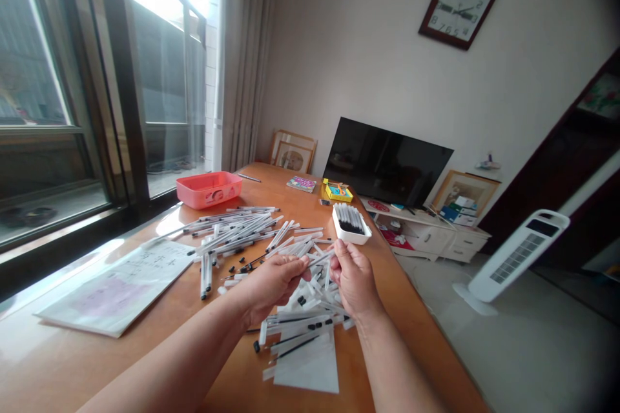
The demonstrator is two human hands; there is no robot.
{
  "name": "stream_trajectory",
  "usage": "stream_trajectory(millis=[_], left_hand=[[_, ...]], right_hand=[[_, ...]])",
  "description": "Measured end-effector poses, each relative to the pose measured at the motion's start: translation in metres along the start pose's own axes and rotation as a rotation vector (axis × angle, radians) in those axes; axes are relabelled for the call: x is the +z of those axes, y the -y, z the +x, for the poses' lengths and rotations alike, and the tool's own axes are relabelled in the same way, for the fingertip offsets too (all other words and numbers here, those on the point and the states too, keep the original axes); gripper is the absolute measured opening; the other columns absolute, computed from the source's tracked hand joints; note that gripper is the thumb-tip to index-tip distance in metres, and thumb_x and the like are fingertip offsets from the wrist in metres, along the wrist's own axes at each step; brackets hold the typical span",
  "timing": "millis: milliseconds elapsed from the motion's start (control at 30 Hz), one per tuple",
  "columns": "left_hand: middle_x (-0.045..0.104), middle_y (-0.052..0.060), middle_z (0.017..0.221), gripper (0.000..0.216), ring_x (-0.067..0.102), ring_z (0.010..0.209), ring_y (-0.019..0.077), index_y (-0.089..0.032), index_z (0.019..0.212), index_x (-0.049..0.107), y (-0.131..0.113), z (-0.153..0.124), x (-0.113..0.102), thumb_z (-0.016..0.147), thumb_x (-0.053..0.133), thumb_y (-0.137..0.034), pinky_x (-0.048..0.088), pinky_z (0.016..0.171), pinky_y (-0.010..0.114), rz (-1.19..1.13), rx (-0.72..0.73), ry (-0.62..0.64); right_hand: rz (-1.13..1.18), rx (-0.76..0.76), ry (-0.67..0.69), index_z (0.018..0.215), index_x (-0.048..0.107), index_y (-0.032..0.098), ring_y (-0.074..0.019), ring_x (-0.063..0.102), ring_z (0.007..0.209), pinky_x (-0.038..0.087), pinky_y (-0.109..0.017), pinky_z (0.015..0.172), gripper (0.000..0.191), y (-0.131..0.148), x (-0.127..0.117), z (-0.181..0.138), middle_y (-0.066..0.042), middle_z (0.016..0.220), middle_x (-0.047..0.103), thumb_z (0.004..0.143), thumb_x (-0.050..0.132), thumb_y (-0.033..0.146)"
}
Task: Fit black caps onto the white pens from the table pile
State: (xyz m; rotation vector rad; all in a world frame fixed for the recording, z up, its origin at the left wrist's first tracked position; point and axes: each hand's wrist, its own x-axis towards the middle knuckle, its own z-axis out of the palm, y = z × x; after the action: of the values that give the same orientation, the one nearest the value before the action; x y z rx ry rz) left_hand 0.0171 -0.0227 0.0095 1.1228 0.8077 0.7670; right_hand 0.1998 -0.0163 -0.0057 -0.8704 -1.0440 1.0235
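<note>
Between my two hands is a slim, whitish pen (320,259), held level above the heap on the table. My left hand (283,281) pinches one end, and my right hand (352,272) closes on the other end with thumb and fingers. Beneath them lie loose pen parts (314,297): clear barrels, black plugs and dark refills, some on a white sheet of paper (310,368). To the left is a large pile of pens (242,232) with black ends. Just beyond my right hand stands a white box (356,237) filled with clear-barrelled pens.
A red plastic basket (209,190) stands at the far left of the wooden table (159,361), with a notebook (121,287) nearer. A small book (301,184) and a yellow box (338,191) lie at the far end. Right of the table stands a white tower fan (518,258).
</note>
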Motion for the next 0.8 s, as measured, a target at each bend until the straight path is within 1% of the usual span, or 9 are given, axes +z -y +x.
stream_trajectory(millis=[133, 233, 300, 400, 467, 533, 667, 800], left_hand=[[0.020, -0.013, 0.050, 0.038, 0.008, 0.045, 0.0070, -0.020, 0.081, 0.059, -0.001, 0.000, -0.006, 0.086, 0.068, -0.056, 0.004, 0.044, 0.025, -0.164, -0.107, 0.099], [0.020, -0.013, 0.050, 0.037, 0.007, 0.046, 0.0070, -0.020, 0.080, 0.057, -0.001, -0.002, -0.005, 0.087, 0.067, -0.054, 0.005, 0.045, 0.025, -0.196, -0.133, 0.134], [0.022, -0.012, 0.050, 0.037, 0.009, 0.046, 0.0077, -0.020, 0.081, 0.058, -0.001, -0.003, -0.001, 0.089, 0.063, -0.056, 0.006, 0.045, 0.025, -0.134, -0.091, 0.115], [0.035, -0.008, 0.052, 0.044, 0.022, 0.048, 0.0093, -0.018, 0.083, 0.062, 0.000, -0.002, 0.007, 0.091, 0.057, -0.061, 0.014, 0.047, 0.025, 0.085, 0.082, 0.000], [0.039, -0.006, 0.056, 0.045, 0.029, 0.052, 0.0103, -0.018, 0.081, 0.063, 0.001, 0.000, 0.011, 0.089, 0.061, -0.063, 0.019, 0.049, 0.025, 0.214, 0.200, -0.077], [0.037, -0.006, 0.057, 0.044, 0.030, 0.054, 0.0109, -0.019, 0.079, 0.063, 0.002, 0.002, 0.014, 0.087, 0.063, -0.062, 0.021, 0.051, 0.025, 0.271, 0.252, -0.112], [0.035, -0.006, 0.054, 0.045, 0.027, 0.052, 0.0106, -0.019, 0.076, 0.063, 0.001, 0.003, 0.016, 0.089, 0.060, -0.062, 0.018, 0.051, 0.027, 0.245, 0.208, -0.099], [0.030, -0.008, 0.049, 0.042, 0.021, 0.047, 0.0088, -0.019, 0.075, 0.061, -0.002, -0.002, 0.018, 0.090, 0.061, -0.058, 0.011, 0.049, 0.027, 0.128, 0.122, -0.058]], right_hand=[[-0.006, -0.011, 0.019, 0.085, 0.066, 0.017, -0.0059, 0.033, 0.048, 0.025, -0.019, 0.043, 0.040, 0.003, 0.000, -0.001, 0.005, 0.062, 0.046, 0.090, 0.069, 0.057], [0.000, -0.011, 0.017, 0.085, 0.065, 0.017, -0.0057, 0.033, 0.048, 0.026, -0.019, 0.043, 0.041, 0.004, 0.000, -0.001, 0.005, 0.062, 0.047, 0.089, 0.069, 0.058], [-0.017, -0.012, -0.002, 0.084, 0.064, 0.018, -0.0060, 0.033, 0.048, 0.025, -0.019, 0.043, 0.041, 0.004, -0.001, -0.001, 0.005, 0.062, 0.046, 0.088, 0.070, 0.059], [-0.075, -0.018, -0.043, 0.081, 0.060, 0.019, -0.0069, 0.033, 0.050, 0.024, -0.019, 0.043, 0.043, 0.001, -0.001, 0.000, 0.006, 0.062, 0.044, 0.087, 0.071, 0.061], [-0.110, -0.026, -0.064, 0.081, 0.058, 0.020, -0.0074, 0.034, 0.050, 0.025, -0.020, 0.044, 0.044, 0.000, -0.002, 0.001, 0.006, 0.062, 0.044, 0.087, 0.069, 0.062], [-0.148, -0.053, -0.088, 0.080, 0.058, 0.020, -0.0081, 0.035, 0.051, 0.028, -0.020, 0.044, 0.045, 0.000, -0.002, 0.000, 0.005, 0.062, 0.045, 0.087, 0.068, 0.064], [-0.187, -0.108, -0.147, 0.078, 0.058, 0.021, -0.0098, 0.039, 0.054, 0.033, -0.022, 0.046, 0.047, 0.002, 0.001, -0.003, 0.004, 0.064, 0.048, 0.084, 0.069, 0.065], [-0.076, -0.058, -0.138, 0.079, 0.057, 0.021, -0.0082, 0.034, 0.050, 0.027, -0.021, 0.044, 0.044, 0.003, 0.004, -0.003, 0.006, 0.062, 0.044, 0.088, 0.067, 0.062]])
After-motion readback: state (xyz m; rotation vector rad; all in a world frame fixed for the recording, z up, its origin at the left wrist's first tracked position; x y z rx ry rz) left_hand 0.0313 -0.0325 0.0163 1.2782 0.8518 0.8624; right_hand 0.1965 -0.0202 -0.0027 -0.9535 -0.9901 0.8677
